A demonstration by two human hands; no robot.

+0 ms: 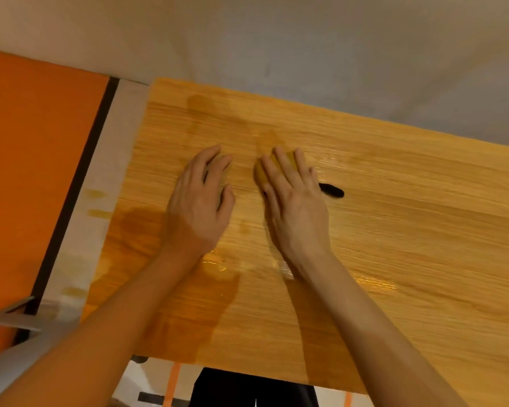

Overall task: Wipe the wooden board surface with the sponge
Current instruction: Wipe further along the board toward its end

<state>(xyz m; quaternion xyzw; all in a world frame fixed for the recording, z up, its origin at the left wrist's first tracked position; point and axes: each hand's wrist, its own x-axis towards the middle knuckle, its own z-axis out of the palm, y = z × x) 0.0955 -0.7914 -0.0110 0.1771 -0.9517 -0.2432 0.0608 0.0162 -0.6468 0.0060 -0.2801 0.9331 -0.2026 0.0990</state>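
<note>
A large wooden board (394,230) fills most of the head view, its grain running left to right, with wet glossy patches and darker damp stains. My right hand (294,201) lies flat over a yellow sponge (287,160), pressing it onto the board near the middle; only the sponge's far edge shows between the fingers. My left hand (202,201) rests palm down on the board just left of it, fingers slightly curled, holding nothing that I can see.
A dark oval slot (332,190) is cut in the board right of my right hand. A pale strip (100,201) and an orange panel (27,171) lie to the left. A grey wall (306,48) stands behind the board.
</note>
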